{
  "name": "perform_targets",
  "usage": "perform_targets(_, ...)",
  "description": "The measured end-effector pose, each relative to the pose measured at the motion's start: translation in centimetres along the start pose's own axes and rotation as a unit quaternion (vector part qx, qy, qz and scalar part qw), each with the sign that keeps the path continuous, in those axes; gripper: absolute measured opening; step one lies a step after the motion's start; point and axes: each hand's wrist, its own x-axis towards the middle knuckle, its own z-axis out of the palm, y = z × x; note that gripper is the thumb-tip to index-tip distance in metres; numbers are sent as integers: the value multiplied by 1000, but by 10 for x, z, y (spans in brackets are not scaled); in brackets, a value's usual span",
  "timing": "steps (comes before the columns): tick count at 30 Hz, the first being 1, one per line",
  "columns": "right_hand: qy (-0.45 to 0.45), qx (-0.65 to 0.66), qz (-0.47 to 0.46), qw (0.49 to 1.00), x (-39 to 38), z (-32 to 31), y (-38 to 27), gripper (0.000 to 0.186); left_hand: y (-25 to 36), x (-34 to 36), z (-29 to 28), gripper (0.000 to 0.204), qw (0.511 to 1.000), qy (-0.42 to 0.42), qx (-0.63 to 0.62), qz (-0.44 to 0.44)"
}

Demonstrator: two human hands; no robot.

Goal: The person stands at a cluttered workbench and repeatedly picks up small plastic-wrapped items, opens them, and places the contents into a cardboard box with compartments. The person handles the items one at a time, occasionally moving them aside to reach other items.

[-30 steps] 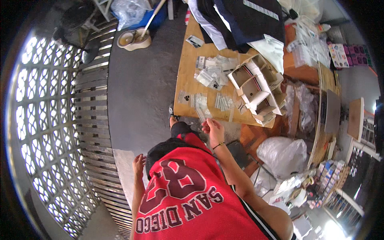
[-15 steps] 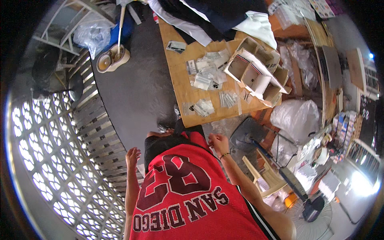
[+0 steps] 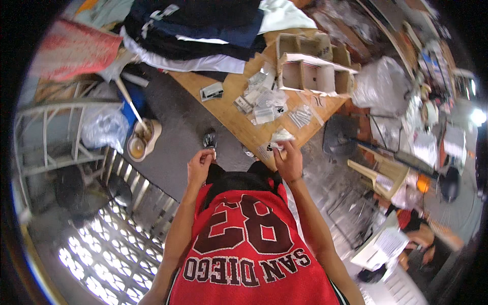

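Observation:
My right hand (image 3: 288, 161) reaches to the near edge of the wooden table (image 3: 239, 119) and pinches a small clear plastic packet (image 3: 281, 135). More small clear packets (image 3: 264, 101) lie spread over the tabletop just beyond it. My left hand (image 3: 199, 165) is held in front of my waist with the fingers curled in, and I see nothing in it. It hovers above the dark floor, near my shoe (image 3: 209, 139). My red jersey fills the lower middle of the view.
A cardboard box with compartments (image 3: 310, 71) stands at the table's far side, with dark folded clothes (image 3: 193, 25) to its left. A bowl with a stick (image 3: 140, 142) sits on the floor. A black stool (image 3: 339, 134), white bag (image 3: 378, 84) and seated person (image 3: 422, 234) are right.
My right hand has gone up to the table edge and taken hold of a small packet. My left hand has risen from my side to my waist. The view has swung.

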Motion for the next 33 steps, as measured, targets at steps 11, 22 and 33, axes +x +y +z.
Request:
perform_targets(11,215,-153,277,924,76,85,-57,56,110,113,-41,22,954,-226,-3,198)
perform_targets(22,279,14,271,921,80,85,-16,34,114,125,-22,22,946,-265,-3,185)
perform_targets(33,277,413,308,811,90,61,26,24,110,142,24,23,945,-293,-24,143)
